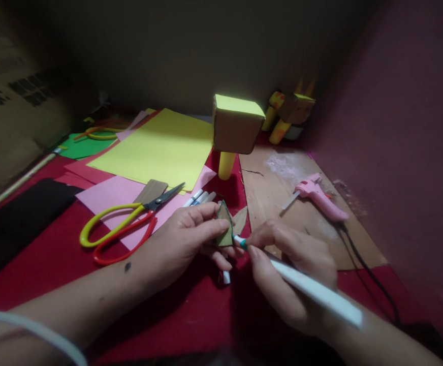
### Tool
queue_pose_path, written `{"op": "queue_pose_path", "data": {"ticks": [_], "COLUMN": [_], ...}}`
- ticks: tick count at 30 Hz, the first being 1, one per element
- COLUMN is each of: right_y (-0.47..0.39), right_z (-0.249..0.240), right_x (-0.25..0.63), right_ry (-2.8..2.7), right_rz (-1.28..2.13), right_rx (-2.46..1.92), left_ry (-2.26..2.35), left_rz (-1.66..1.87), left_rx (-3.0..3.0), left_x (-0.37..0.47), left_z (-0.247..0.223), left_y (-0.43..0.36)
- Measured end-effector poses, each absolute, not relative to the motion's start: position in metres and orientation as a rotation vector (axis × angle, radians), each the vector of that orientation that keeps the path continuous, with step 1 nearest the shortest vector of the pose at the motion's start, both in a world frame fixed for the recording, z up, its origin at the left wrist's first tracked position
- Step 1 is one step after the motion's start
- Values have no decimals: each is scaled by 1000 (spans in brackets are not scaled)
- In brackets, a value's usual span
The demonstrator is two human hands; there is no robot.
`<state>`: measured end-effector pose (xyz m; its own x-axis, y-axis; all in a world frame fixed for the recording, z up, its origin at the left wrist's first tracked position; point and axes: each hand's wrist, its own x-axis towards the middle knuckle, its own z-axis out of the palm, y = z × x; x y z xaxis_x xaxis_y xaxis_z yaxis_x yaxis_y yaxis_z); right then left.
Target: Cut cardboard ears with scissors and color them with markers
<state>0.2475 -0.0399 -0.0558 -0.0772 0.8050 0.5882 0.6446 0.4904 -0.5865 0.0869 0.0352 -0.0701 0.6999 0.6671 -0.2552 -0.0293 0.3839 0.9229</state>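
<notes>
Between its thumb and fingers, my left hand (196, 229) pinches a small pointed cardboard piece (224, 231) with a dark green edge. My right hand (290, 269) grips a white marker (316, 290) like a pen, its green tip end at the right edge of the cardboard piece. Just behind lies another leaf-shaped cardboard piece (240, 220). Several white markers (202, 197) rest beyond my left fingers, and a white end (226, 277) pokes out below that hand. Scissors with yellow and red handles (145, 206) lie left of my left hand.
A cardboard box shape with a yellow top (239, 124) stands on a yellow leg behind my hands. Yellow paper (156, 147) and pink paper (103, 201) lie left. A pink glue gun (320, 198) with a black cord sits on a cardboard sheet (261, 193). A decorated cardboard animal (293, 112) stands behind.
</notes>
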Motion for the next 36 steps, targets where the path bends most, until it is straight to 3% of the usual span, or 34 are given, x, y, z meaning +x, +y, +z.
{"op": "queue_pose_path", "data": {"ticks": [36], "right_y": [-39], "right_z": [-57], "right_x": [248], "right_ry": [-1762], "right_rz": [208], "right_rx": [-1189], "left_ry": [670], "left_rz": [459], "left_rx": [1109], "left_x": [86], "left_z": [-70], "left_y": [35]}}
